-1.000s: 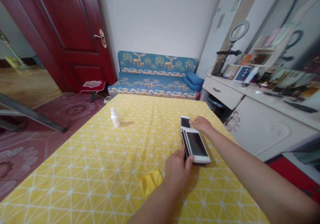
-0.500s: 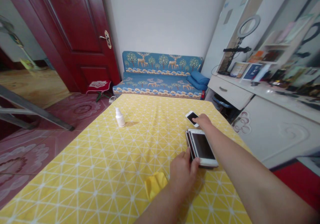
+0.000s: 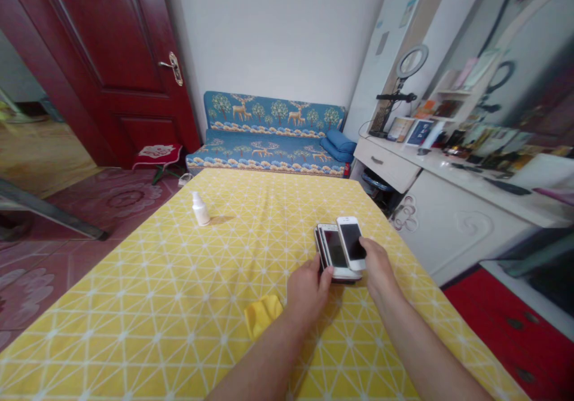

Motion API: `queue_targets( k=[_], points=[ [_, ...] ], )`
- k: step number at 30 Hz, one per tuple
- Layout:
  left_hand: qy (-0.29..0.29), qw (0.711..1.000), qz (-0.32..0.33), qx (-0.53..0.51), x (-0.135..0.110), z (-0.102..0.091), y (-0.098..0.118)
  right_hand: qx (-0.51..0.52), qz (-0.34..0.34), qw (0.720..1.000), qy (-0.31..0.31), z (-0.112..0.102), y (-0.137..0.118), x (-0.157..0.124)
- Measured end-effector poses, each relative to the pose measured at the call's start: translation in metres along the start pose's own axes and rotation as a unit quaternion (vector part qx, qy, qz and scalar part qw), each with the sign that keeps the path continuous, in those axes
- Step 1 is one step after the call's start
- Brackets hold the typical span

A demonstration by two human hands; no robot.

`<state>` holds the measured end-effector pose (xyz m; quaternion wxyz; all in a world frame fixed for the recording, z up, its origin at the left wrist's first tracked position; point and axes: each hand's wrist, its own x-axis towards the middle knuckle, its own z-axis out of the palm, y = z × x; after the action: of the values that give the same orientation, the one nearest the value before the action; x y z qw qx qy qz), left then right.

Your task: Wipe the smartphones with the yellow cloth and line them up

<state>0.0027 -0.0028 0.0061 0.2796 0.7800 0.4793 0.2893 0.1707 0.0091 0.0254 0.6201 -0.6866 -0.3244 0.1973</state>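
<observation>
A small white smartphone point(image 3: 352, 241) with a dark screen is gripped at its right edge by my right hand point(image 3: 378, 263), thumb on the front. It overlaps the right part of a stack of devices point(image 3: 335, 249), whose top one is white with a dark screen. My left hand point(image 3: 309, 284) grips the stack's lower left corner, thumb on top and fingers along the side. Beside my left wrist lies a crumpled yellow cloth point(image 3: 262, 315). Whether the small phone touches the stack, I cannot tell.
A white spray bottle point(image 3: 200, 210) stands upright on the left of the table with its yellow patterned tablecloth point(image 3: 179, 281). Beyond the table is a blue sofa point(image 3: 269, 144). To the right stands a white dresser point(image 3: 443, 222) with many small items, and a red cabinet point(image 3: 506, 317).
My right hand has picked the small phone up from the table behind the stack and brought it back over the stack. My left hand keeps its hold. The view has turned slightly right.
</observation>
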Motion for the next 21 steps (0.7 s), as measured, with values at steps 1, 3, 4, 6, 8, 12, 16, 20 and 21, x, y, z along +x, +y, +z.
queue_targets(
  k=[1, 3, 4, 6, 8, 12, 16, 20, 21],
  points=[
    [0.0, 1.0, 0.002, 0.001, 0.0, 0.0, 0.0, 0.01, 0.004, 1.0, 0.004, 0.001, 0.002, -0.005],
    [-0.001, 1.0, 0.002, 0.002, 0.0, 0.0, -0.001, 0.028, 0.012, 0.999, 0.01, 0.005, 0.003, -0.01],
    [-0.001, 1.0, 0.002, 0.003, -0.001, 0.001, -0.001, 0.035, 0.014, 0.999, 0.013, 0.006, 0.003, -0.011],
    [0.0, 1.0, 0.002, 0.002, -0.001, 0.001, -0.002, 0.046, 0.019, 0.999, 0.018, 0.008, 0.002, -0.012],
    [0.003, 1.0, 0.005, 0.001, -0.001, 0.002, -0.002, 0.053, 0.023, 0.998, 0.022, 0.009, 0.002, -0.012],
    [0.009, 1.0, 0.008, -0.002, 0.0, 0.002, -0.002, 0.063, 0.028, 0.997, 0.026, 0.01, 0.002, -0.012],
    [0.009, 1.0, 0.004, 0.0, 0.0, 0.003, -0.002, 0.071, 0.032, 0.997, 0.025, 0.013, 0.003, -0.013],
    [0.014, 1.0, 0.009, -0.004, 0.0, 0.003, -0.002, 0.086, 0.044, 0.995, 0.019, 0.015, 0.006, -0.016],
    [0.014, 1.0, 0.009, -0.006, 0.0, 0.003, -0.002, 0.089, 0.047, 0.995, 0.016, 0.015, 0.007, -0.017]
  ],
)
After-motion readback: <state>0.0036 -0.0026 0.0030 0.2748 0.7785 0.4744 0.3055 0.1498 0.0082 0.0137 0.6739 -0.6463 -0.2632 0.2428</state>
